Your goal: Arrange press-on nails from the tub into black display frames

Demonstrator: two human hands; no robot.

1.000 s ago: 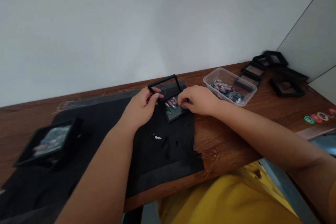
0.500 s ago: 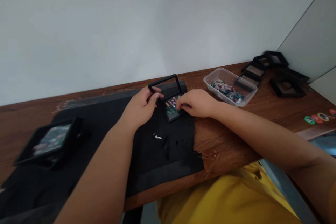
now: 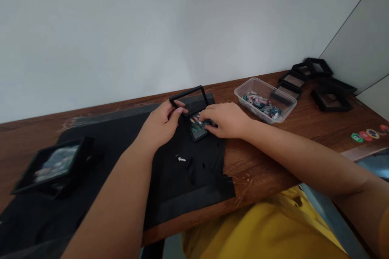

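Observation:
A small black box (image 3: 199, 132) lies on a black mat (image 3: 170, 174), its framed lid (image 3: 187, 92) raised at the back. Pink, white and green stones (image 3: 196, 123) cover part of its inside. My left hand (image 3: 164, 123) grips the lid's left side between thumb and fingers. Over the right part of the box is my right hand (image 3: 226, 120), its fingers bent down among the stones; the thumb is apart from them near the box's right edge. Whether a stone is between those fingertips cannot be made out.
A clear plastic tub (image 3: 290, 109) of similar stones stands right of the box. Several black frames (image 3: 332, 101) lie at the far right, near round stickers (image 3: 364, 135). Another black box (image 3: 82, 149) of stones is at left. A white scrap (image 3: 181, 159) lies on the mat.
My right hand has shifted slightly left over the box, and its thumb has spread from the fingers. My left hand still holds the lid. The whole view has moved a little.

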